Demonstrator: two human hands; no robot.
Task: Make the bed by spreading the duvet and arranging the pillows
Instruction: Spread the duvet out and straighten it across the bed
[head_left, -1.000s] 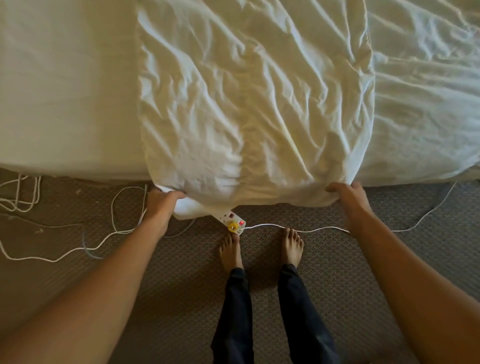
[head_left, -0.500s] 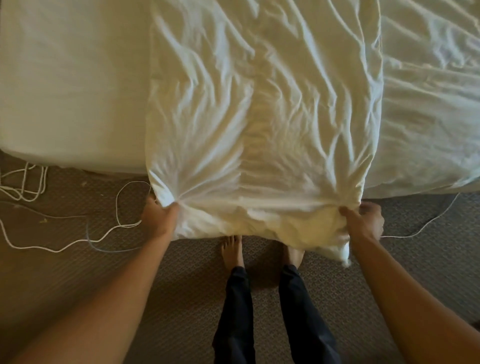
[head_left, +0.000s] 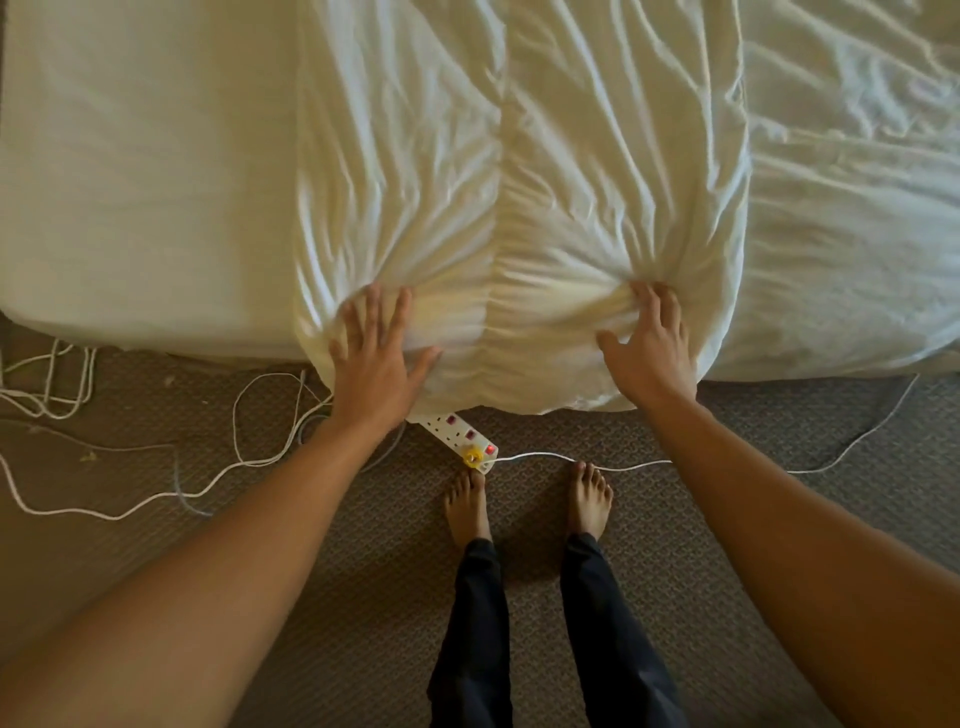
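Note:
A wrinkled white duvet (head_left: 519, 182) lies folded in a broad strip across the bed, its near end hanging over the mattress edge. My left hand (head_left: 376, 353) lies flat on the duvet's near left part, fingers spread and straight. Near the right corner my right hand (head_left: 649, 348) presses down, its fingertips sinking into bunched cloth. Bare white mattress sheet (head_left: 145, 182) shows to the left. More crumpled white bedding (head_left: 852, 208) covers the right side. No pillow is in view.
A white power strip (head_left: 460, 441) with red switches lies on the brown carpet just under the duvet's hanging edge, by my bare feet (head_left: 530, 499). White cables (head_left: 156, 467) loop over the floor on the left and run off to the right.
Both hands let go of the duvet's lower edge and moved up onto its top. The edge dropped back toward the bed, uncovering the power strip.

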